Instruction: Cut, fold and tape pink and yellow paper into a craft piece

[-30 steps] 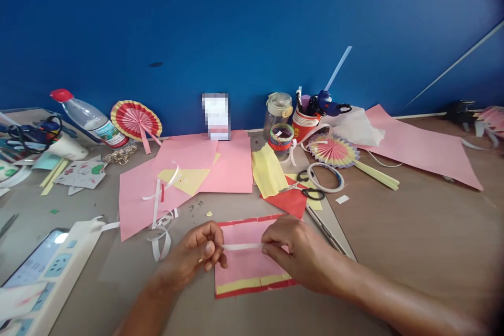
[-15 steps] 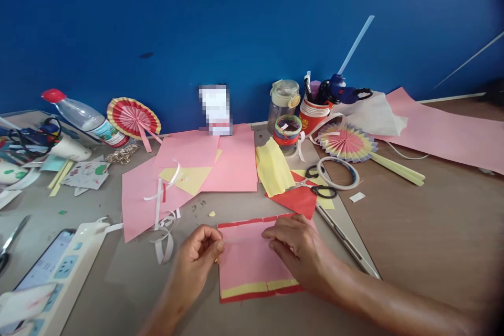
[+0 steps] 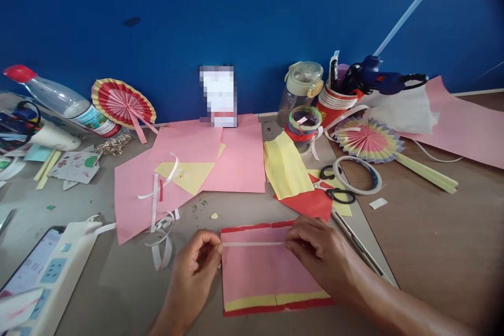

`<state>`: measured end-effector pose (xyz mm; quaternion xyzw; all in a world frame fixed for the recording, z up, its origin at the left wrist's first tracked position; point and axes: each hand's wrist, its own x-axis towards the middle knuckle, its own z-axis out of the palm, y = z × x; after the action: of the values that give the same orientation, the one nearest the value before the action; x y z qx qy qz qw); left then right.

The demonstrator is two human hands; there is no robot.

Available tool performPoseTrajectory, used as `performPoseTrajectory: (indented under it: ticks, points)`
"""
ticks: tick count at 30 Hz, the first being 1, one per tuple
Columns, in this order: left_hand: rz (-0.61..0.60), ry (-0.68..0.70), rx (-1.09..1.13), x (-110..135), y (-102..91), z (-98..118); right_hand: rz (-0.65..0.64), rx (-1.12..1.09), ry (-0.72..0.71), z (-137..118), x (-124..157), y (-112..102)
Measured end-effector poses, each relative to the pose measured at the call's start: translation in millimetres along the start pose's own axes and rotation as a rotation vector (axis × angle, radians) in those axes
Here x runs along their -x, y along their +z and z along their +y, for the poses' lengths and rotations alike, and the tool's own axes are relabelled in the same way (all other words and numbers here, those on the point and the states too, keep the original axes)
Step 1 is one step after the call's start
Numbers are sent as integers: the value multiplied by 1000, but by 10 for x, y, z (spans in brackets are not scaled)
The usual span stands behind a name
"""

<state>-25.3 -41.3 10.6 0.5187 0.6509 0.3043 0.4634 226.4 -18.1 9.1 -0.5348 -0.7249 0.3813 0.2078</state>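
Single head-worn view, forward and down, close over table, blue wall behind.

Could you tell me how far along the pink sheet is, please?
Done: the pink sheet has a red strip along its top and a yellow strip along its bottom. In hand: the left hand and right hand stretch a white strip across it, near the top. Left: the sheet lies flat, unlike the pleated fan nearby, so folding probably remains.

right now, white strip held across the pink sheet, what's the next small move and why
Probably press the white strip onto the pink sheet: the left hand and right hand hold it taut and level just below its red edge.
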Motion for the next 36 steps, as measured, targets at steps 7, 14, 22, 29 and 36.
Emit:
performPoseTrajectory:
  ticks: [7, 14, 22, 29, 36]
  points:
    - [35, 27, -86, 65, 41, -46, -7, 31, -29, 21, -4, -29]
    - [103, 203, -217, 64, 37, -11, -54, 41, -20, 55, -25, -36]
    - [202, 286, -406, 17, 1, 22, -59, 20, -82, 76, -30, -28]
    - [222, 239, -460, 8, 58, -15, -50, 17, 35, 125, 20, 7]
    - [242, 189, -458, -39, 53, -19, -9, -33, 62, 135, 7, 31]
